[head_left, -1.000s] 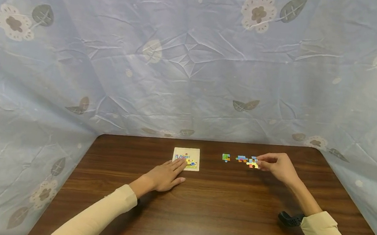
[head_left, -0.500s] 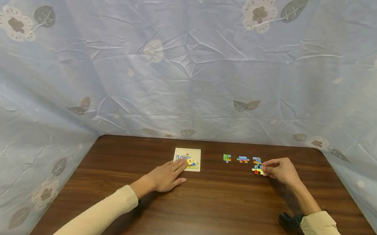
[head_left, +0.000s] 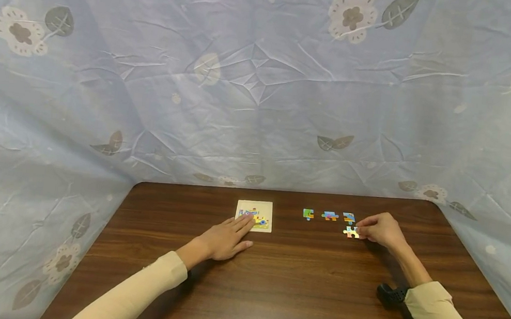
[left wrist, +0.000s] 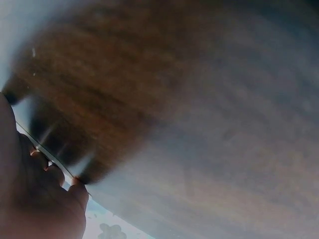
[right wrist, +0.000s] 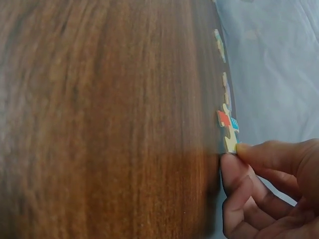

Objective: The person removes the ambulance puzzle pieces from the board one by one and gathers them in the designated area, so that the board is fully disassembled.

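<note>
In the head view, my left hand lies flat with straight fingers over the lower left of a cream puzzle board, hiding part of its colourful vehicle picture. My right hand pinches a yellow, red and blue jigsaw piece between thumb and fingertips, low at the table. The right wrist view shows that pinch at the edge of the jigsaw piece. Just behind it lies a blue and orange piece. A blue and pink piece and a green piece stand in a row to its left.
The dark brown wooden table has its far edge close behind the pieces. A pale blue floral cloth hangs behind and at both sides. A black strap sits at the right wrist.
My right hand has shifted the pinched piece toward me and slightly right. The blue and orange piece, hidden before, has come into view. My left hand stays on the board.
</note>
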The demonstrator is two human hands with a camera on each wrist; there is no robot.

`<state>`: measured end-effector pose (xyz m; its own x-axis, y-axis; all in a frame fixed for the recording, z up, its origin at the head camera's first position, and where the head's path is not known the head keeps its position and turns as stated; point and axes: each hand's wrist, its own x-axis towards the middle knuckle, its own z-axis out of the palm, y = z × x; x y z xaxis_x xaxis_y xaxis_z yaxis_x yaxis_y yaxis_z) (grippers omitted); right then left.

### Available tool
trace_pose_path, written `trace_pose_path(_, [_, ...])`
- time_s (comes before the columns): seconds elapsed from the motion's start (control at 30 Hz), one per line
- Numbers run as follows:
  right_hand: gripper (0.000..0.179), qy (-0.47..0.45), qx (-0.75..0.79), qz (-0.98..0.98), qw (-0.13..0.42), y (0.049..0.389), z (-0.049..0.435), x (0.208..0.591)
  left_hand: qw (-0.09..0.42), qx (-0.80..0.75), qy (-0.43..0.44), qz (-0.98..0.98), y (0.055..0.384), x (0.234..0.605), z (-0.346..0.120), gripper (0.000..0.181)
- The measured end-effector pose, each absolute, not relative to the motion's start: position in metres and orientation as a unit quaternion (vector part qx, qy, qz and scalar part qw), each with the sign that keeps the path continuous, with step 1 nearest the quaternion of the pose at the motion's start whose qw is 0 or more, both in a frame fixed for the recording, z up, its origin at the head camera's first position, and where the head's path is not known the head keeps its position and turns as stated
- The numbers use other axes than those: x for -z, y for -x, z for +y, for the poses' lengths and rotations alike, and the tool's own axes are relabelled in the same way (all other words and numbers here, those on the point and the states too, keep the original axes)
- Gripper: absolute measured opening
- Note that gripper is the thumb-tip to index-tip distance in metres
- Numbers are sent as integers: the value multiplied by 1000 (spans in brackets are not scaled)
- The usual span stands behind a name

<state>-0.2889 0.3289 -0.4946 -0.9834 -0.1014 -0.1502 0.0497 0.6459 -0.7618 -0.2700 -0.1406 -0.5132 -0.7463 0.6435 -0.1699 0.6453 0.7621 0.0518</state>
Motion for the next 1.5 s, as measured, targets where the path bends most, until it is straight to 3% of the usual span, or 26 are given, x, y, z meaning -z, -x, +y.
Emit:
trace_pose_path(0.8, [22,-2,402,910,99,292,324,488,91,7,-340,936,269,511,-138,71])
trace_pose_path(1.0, [28,24,392,919,32,289,323,464,91,4,-350,932,269,514,-137,72])
trace_pose_path(1.17, [27,79,389,918,-14,300,290,436,96,11,-342,935,269,511,-140,74])
trace_pose_path(1.5, [23,176,428,886,32,321,186,434,99,2,-332,938,270,512,-142,72])
